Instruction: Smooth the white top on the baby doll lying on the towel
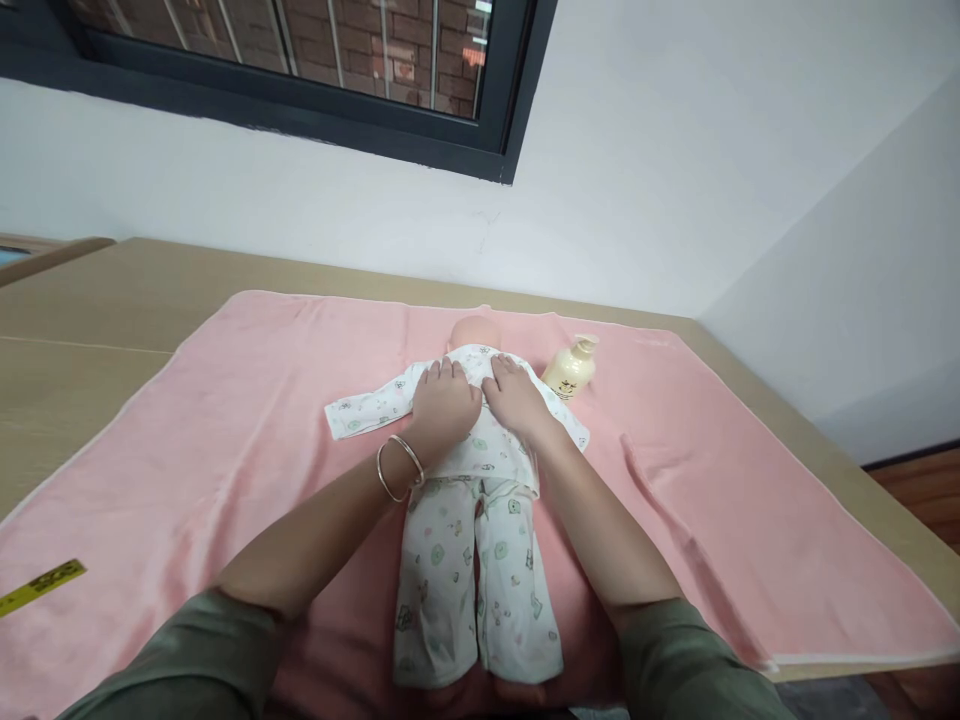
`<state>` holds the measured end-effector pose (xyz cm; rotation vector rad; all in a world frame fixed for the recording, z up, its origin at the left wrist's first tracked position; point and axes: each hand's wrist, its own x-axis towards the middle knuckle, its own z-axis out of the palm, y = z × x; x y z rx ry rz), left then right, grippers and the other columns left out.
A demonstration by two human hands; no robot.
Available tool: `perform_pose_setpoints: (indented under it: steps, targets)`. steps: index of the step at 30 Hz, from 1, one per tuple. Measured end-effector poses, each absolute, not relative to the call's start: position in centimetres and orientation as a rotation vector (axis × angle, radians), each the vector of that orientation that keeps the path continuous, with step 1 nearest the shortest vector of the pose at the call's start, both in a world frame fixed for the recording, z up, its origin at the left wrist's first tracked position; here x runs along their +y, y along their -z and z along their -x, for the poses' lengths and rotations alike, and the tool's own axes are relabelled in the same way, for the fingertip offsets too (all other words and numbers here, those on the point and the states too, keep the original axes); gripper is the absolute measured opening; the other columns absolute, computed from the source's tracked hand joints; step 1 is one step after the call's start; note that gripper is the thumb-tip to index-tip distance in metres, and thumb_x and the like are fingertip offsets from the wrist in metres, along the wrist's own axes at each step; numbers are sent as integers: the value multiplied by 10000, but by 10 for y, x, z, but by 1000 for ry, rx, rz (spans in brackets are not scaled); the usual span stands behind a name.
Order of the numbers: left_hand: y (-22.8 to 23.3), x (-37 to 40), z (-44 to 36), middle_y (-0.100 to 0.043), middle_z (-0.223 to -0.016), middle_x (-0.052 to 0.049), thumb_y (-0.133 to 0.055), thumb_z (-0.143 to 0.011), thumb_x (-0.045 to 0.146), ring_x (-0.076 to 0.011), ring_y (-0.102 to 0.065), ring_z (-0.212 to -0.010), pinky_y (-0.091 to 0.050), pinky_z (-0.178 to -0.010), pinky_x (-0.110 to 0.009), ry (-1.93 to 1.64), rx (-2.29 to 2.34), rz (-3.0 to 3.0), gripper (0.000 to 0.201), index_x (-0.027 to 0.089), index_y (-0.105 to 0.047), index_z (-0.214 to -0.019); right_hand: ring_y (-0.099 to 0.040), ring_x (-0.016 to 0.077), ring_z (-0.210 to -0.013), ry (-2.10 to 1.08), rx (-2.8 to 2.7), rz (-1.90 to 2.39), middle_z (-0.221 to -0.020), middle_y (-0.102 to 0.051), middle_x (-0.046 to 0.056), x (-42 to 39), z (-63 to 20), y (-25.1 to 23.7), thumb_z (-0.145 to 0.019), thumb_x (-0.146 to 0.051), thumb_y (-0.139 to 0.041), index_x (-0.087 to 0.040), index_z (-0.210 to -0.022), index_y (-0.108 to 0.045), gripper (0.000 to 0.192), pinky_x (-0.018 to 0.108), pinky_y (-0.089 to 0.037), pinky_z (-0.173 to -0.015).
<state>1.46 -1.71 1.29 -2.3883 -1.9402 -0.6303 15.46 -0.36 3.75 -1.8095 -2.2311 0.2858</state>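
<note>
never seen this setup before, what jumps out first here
A baby doll in printed white pyjamas lies in the middle of a pink towel spread over a wooden table. The left hand and right hand rest flat on its upper body. A cream pump bottle lies beside its head.

Soft even daylight, faint shadows, sharp focus, wide-angle bending at edges.
</note>
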Motion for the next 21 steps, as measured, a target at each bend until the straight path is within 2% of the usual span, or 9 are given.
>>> perform_pose_setpoints:
  steps: [2, 5, 8, 13, 18, 21]
  targets:
    - [-14, -3, -6, -630, -1379, -236, -391, -956, 253, -317, -542, -1354, -385, -1165, -432, 682, -1908, 2459, 477, 7, -605, -1305, -363, 292, -1491, -242, -2248, 1862, -1574, -434, 228, -15, -146, -43, -1006, -257, -314, 6, -1486, -434, 561, 398, -274, -1208]
    - [-14, 9, 2, -718, -1220, -175, -353, -972, 257, -285, -624, -1230, -456, -1102, -408, 720, -1883, 2546, 411, 84, -675, -1160, -497, 303, -1384, -210, -2283, 1898, -1468, -559, 217, -33, -136, -52, -1000, -256, -347, -61, -1374, -560, 473, 394, -379, -1121]
    - [-9, 7, -1, -680, -1292, -210, -359, -972, 253, -309, -584, -1296, -428, -1128, -439, 699, -1879, 2471, 429, 51, -650, -1215, -592, 305, -1256, -215, -2269, 1914, -1333, -658, 192, -35, -136, -55, -993, -252, -365, -118, -1259, -626, 396, 389, -449, -1021]
    - [-1, -16, -16, -582, -1417, -294, -377, -962, 255, -367, -517, -1377, -387, -1142, -491, 654, -1828, 2377, 531, -46, -543, -1367, -563, 295, -1269, -267, -2181, 1865, -1363, -639, 160, -8, -154, -43, -1033, -314, -313, -143, -1257, -613, 412, 387, -442, -1022]
    - [0, -18, -18, -565, -1423, -317, -395, -946, 253, -380, -508, -1379, -383, -1138, -499, 651, -1801, 2374, 547, -72, -529, -1365, -471, 303, -1385, -217, -2179, 1918, -1452, -572, 201, -10, -150, -42, -1030, -271, -310, -68, -1334, -578, 453, 400, -349, -1125]
    - [-5, 0, -4, -621, -1361, -276, -389, -941, 244, -342, -552, -1325, -410, -1126, -456, 705, -1794, 2480, 484, -26, -590, -1288, -507, 325, -1356, -144, -2242, 1930, -1410, -597, 235, -28, -138, -50, -1010, -262, -358, -39, -1316, -591, 445, 405, -352, -1126]
